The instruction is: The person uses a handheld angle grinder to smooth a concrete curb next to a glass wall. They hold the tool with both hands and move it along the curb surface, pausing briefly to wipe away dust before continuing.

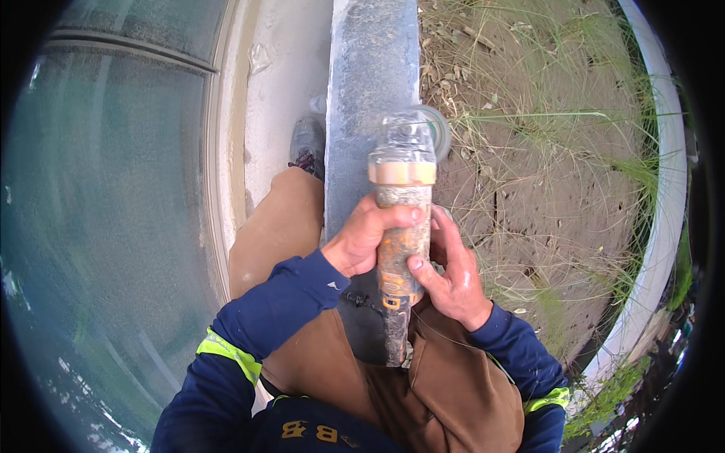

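An angle grinder (404, 253), its worn body smeared with orange and grey, lies lengthwise between my two hands. My left hand (364, 235) wraps round the body below the yellowish collar, thumb across the top. Lower down, my right hand (453, 272) grips the right side, its thumb on the casing and its fingers partly hidden behind. The grinder's head reaches over the right edge of a grey concrete ledge (370, 68). At the head's right side shows a round disc (436, 132), somewhat blurred. Whether the disc touches the ledge, I cannot tell.
A large dusty window (121, 189) in a pale frame fills the left. My shoe (307, 143) stands on a pale strip between window and ledge. Right of the ledge lies dirt (544, 204) with dry leaves and long grass, bounded by a curved-looking pale kerb (664, 166).
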Action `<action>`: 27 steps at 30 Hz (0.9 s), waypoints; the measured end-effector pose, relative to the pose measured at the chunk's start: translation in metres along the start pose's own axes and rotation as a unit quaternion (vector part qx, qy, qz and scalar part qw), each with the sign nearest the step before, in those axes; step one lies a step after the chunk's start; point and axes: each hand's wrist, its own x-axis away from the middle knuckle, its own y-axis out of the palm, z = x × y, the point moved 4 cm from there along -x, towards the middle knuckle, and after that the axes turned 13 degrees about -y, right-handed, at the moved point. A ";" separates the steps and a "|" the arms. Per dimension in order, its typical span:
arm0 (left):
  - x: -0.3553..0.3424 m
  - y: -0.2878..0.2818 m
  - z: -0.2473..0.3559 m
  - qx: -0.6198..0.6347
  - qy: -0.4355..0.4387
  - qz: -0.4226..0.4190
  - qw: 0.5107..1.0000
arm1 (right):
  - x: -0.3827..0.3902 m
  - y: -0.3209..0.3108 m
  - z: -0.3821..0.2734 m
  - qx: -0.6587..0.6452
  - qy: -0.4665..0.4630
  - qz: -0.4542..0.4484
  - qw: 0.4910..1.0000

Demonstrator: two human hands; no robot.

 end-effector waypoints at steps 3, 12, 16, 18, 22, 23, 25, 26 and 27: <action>0.021 -0.028 0.027 0.001 0.024 -0.002 1.000 | -0.009 -0.002 -0.004 0.094 -0.049 -0.005 0.994; 0.077 -0.077 0.102 0.076 0.202 0.012 0.976 | -0.048 0.060 0.039 0.373 -0.278 -0.229 0.855; 0.080 -0.088 0.114 0.081 0.226 0.000 0.971 | -0.068 0.087 0.088 0.373 -0.372 -0.377 0.762; 0.078 -0.089 0.120 0.082 0.235 -0.007 0.969 | -0.115 0.057 0.106 0.370 -0.417 -0.424 0.713; 0.079 -0.088 0.124 0.082 0.237 -0.015 0.968 | -0.288 -0.083 0.087 0.722 -0.086 -0.087 0.681; 0.078 -0.085 0.124 0.088 0.232 -0.022 0.969 | -0.302 -0.115 0.085 0.746 -0.066 0.026 0.662; 0.084 -0.086 0.128 0.094 0.235 -0.017 0.967 | -0.295 -0.082 0.056 0.709 -0.153 0.017 0.688; 0.084 -0.087 0.129 0.097 0.232 -0.013 0.968 | -0.277 -0.053 0.050 0.664 -0.244 -0.017 0.707; 0.087 -0.088 0.129 0.098 0.231 -0.007 0.968 | -0.241 -0.013 0.049 0.569 -0.321 -0.129 0.746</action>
